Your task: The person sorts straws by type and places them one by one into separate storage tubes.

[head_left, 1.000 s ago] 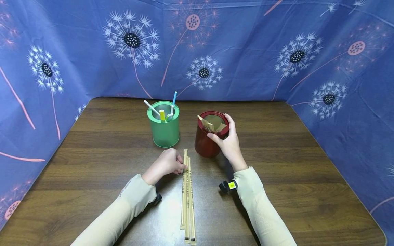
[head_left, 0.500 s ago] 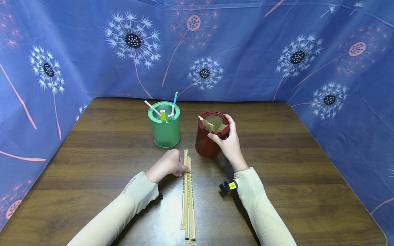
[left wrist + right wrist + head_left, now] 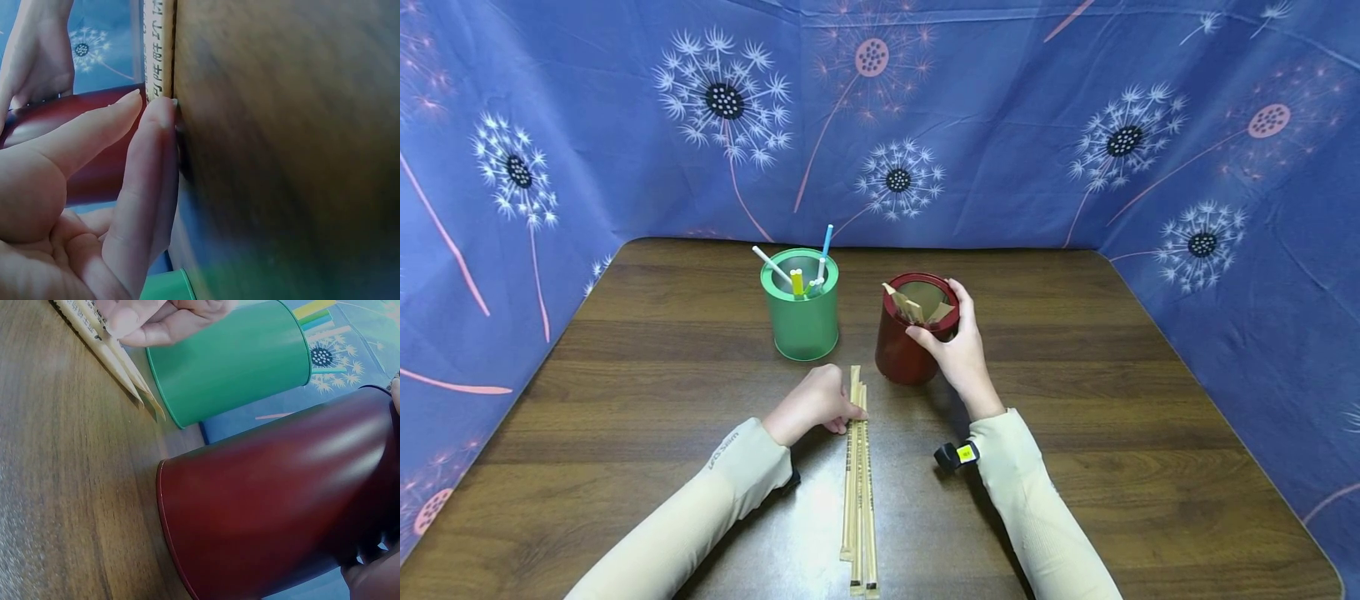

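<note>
Several long paper-wrapped straws (image 3: 859,492), printed with dark characters, lie side by side on the table in the head view. My left hand (image 3: 817,403) is at their far part, and its thumb and fingers pinch the straws' edge. The left wrist view shows the fingertips close against one printed wrapper (image 3: 158,50). My right hand (image 3: 958,354) holds a dark red can (image 3: 902,350) near its rim, thumb at the front and fingers at the far right side. The can stands upright on the table, with several wrapped ends (image 3: 913,310) sticking up inside it.
A green can (image 3: 805,325) with several slim pens (image 3: 797,283) stands left of the red can. Both rest on a brown wooden table (image 3: 1120,400). Behind the table hangs a blue cloth (image 3: 1000,125) with dandelion prints. A black strap device (image 3: 957,455) sits at the right wrist.
My left hand has shifted slightly right, its thumb now further across the straws, whose far ends moved a little right. My right hand and the red can stay where they were.
</note>
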The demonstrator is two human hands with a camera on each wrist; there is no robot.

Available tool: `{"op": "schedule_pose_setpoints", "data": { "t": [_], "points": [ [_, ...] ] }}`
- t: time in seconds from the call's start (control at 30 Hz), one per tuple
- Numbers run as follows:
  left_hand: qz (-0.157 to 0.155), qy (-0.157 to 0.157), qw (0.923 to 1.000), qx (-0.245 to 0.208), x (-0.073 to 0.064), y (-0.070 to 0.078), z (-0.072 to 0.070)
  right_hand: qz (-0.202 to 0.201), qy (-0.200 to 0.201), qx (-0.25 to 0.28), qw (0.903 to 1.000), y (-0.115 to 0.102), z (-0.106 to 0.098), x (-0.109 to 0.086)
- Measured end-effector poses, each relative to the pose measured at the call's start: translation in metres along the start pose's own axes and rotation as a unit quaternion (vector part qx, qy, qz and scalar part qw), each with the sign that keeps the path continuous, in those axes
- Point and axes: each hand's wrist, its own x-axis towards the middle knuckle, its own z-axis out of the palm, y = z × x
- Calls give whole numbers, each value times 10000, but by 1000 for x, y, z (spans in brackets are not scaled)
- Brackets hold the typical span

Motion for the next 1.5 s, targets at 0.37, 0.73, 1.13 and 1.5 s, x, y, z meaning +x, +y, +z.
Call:
{"op": "schedule_pose_setpoints", "data": {
  "t": [0.37,0.73,1.13,1.5],
  "points": [
    [-16,-45,9997,-222,1,1,2,2,-4,19,10000,0,0,0],
    [-99,-121,9968,-786,1,-7,0,-83,2,6,10000,1,0,0],
    [-11,-356,9908,-1307,-4,-14,-5,-78,33,46,10000,0,0,1],
    [234,-492,9757,-2125,-4,-20,-11,-49,-5,50,10000,0,0,1]
  ]
}}
